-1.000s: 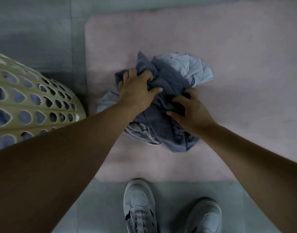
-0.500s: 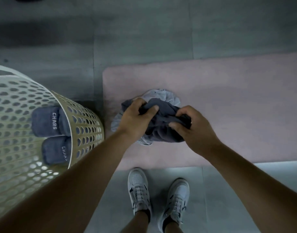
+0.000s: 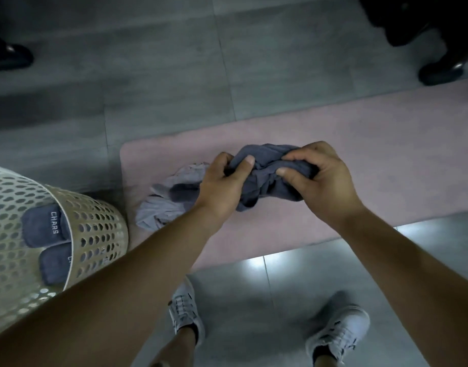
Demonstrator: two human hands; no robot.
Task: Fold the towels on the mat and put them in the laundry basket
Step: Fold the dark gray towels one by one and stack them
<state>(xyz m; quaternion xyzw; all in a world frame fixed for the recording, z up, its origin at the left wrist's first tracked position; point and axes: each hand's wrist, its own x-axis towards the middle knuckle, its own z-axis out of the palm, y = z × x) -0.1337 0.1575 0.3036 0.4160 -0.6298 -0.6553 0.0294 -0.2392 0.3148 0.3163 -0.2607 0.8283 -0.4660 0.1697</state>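
A crumpled dark grey towel (image 3: 267, 178) is lifted above the pink mat (image 3: 373, 154). My left hand (image 3: 222, 186) grips its left end and my right hand (image 3: 323, 178) grips its right end. A lighter grey towel (image 3: 169, 200) lies bunched on the mat's left part, partly under my left arm. The beige perforated laundry basket (image 3: 95, 226) stands at the left, off the mat, with two folded dark towels (image 3: 45, 226) inside.
Grey floor tiles surround the mat. My white sneakers (image 3: 185, 308) stand on the tiles just before the mat's near edge. Another person's dark shoes show at the top left (image 3: 10, 56) and top right (image 3: 439, 70).
Both hands have lifted the dark towel off the lighter one and shifted it right. The view has risen, showing more floor and the basket's inside.
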